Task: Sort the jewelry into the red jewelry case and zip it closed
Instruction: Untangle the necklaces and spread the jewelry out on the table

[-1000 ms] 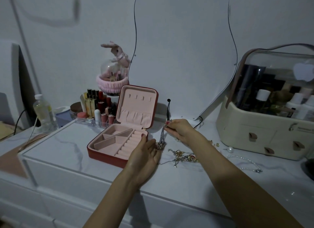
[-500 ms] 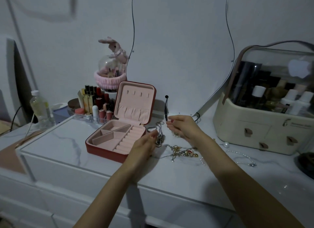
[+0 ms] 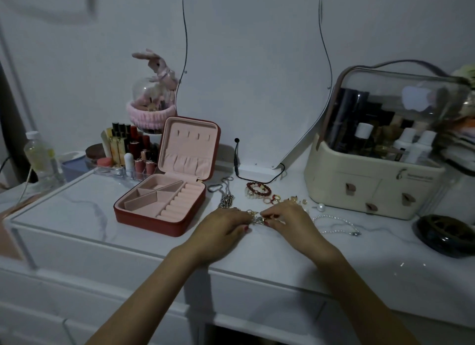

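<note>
We see the red jewelry case (image 3: 164, 205) open on the white table (image 3: 77, 211), to the left of our hands. Its lid stands up at the back and its open side faces up. Its long rows of ring rolls run from near us toward the lid. All the pink pockets look bare, so we think the sorting has not started yet. Nothing is zipped.

The jewelry is all out on the table. Our left hand (image 3: 221, 226) and right hand (image 3: 288, 221) lie low, close together, with curled fingertips pinching a small gold tangle of chains (image 3: 257, 217) between them. A silver chain (image 3: 225, 194) lies just right of the case, stretched from back to front. A red bead bracelet (image 3: 258, 189) and some small rings (image 3: 272, 198) sit behind our right hand. A pearl strand (image 3: 336, 225) lies to the right.

Every piece must go in, then the lid must shut and zip.
</note>
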